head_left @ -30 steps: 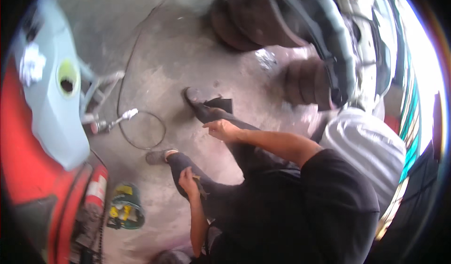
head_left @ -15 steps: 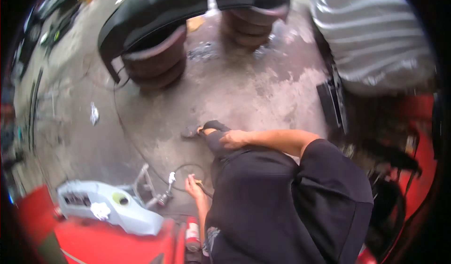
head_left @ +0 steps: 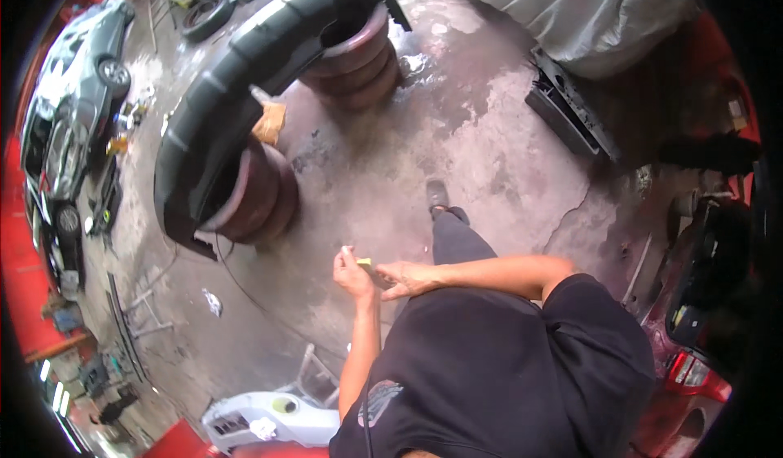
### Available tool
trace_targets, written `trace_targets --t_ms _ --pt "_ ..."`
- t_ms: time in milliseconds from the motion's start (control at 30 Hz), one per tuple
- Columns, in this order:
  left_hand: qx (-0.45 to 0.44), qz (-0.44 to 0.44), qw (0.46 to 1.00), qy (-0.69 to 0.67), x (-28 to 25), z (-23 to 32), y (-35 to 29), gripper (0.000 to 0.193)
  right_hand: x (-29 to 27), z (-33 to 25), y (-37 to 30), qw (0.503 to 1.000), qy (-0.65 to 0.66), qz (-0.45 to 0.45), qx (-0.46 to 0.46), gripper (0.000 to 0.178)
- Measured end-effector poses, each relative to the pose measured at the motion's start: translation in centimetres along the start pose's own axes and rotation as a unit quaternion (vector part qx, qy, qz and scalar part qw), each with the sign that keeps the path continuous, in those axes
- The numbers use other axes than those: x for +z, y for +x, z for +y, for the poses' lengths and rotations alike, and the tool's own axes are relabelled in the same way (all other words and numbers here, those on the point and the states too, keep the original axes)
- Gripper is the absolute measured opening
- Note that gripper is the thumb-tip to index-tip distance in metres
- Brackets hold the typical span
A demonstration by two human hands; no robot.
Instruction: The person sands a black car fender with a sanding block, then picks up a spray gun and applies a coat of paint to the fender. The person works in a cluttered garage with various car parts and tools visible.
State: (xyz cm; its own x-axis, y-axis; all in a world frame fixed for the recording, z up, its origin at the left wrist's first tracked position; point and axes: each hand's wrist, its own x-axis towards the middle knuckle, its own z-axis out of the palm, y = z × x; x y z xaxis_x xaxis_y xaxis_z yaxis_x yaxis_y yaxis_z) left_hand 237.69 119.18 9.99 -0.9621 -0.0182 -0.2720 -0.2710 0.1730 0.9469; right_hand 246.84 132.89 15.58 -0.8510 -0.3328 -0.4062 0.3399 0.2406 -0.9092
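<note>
In front of my body, my left hand (head_left: 352,277) is raised with its fingers closed. A small yellow-green piece (head_left: 364,262) sticks out of it toward my right hand; its kind is too small to tell. Something tiny and white shows at the left fingertips. My right hand (head_left: 410,278) is held just beside it, fingers apart, with nothing visible in them. Ahead to the left, a dark car bumper (head_left: 214,91) lies across two stacks of reddish worn tyres, the nearer stack (head_left: 273,193) and the farther stack (head_left: 359,75).
A light grey bumper (head_left: 314,425) lies at the lower left beside a metal stand (head_left: 314,372). A thin hose (head_left: 245,287) runs over the concrete floor. Black trim (head_left: 571,119) and a silver-covered shape (head_left: 587,17) are at the right, above a red car's tail light (head_left: 697,376). Cars (head_left: 81,115) stand far left.
My view has turned, so the dark bumper sits farther left. My left hand has come up from low at my side, and my right hand has left my thigh to meet it.
</note>
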Motion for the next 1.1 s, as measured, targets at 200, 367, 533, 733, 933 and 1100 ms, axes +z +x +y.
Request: trace_targets --t_ms 200,367,533,733,933,1100 --pt "-0.058 -0.106 0.993 0.008 15.9 1.2 4.2 0.030 -15.6 3.4 -2.8 0.996 -0.001 0.090 -0.009 0.035" --pt "-0.088 -0.267 0.959 0.030 26.2 5.6 6.1 0.036 -25.1 7.4 -5.0 0.980 0.013 0.191 0.047 0.029" --pt "-0.160 -0.316 0.931 0.091 28.8 7.3 10.9 0.034 -30.6 11.5 -5.7 0.961 -0.012 0.254 0.104 0.038" --pt "-0.095 -0.461 0.831 0.296 26.8 -1.6 21.6 0.024 -32.6 16.1 -9.7 0.907 0.030 0.374 0.190 0.034" --pt "-0.090 -0.572 0.656 0.484 35.5 0.3 30.3 0.023 -31.1 18.9 -17.6 0.741 0.150 0.572 0.317 0.038" --pt "-0.018 -0.554 0.682 0.476 48.5 0.4 30.6 0.028 -29.7 26.1 -23.8 0.601 0.283 0.687 0.295 0.034"
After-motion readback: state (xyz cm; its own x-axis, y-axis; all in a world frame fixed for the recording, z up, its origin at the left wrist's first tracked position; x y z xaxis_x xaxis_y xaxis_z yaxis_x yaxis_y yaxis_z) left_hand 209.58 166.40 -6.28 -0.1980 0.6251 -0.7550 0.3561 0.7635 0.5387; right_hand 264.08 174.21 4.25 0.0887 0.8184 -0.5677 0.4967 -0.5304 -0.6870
